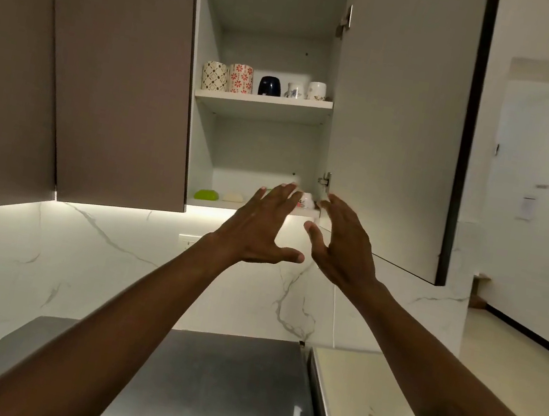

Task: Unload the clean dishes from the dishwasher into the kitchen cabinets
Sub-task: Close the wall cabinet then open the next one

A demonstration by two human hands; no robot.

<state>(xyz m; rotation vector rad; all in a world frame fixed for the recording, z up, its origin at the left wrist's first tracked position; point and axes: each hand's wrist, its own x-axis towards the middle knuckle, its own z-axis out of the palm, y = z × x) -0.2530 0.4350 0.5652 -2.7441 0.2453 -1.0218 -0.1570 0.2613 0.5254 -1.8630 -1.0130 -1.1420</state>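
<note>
Centre frame: left hand, right hand spread, empty, flanking cup on bottom shelf; door wide open, probably for reach.

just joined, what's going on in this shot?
A person is reaching both arms up into an open wall cabinet, whose door is swung out to the right. The left hand and right hand are open, fingers spread, on either side of a small white cup on the bottom shelf. I can't tell if they touch it. A green item and a cream item lie further left. The upper shelf holds five mugs.
</note>
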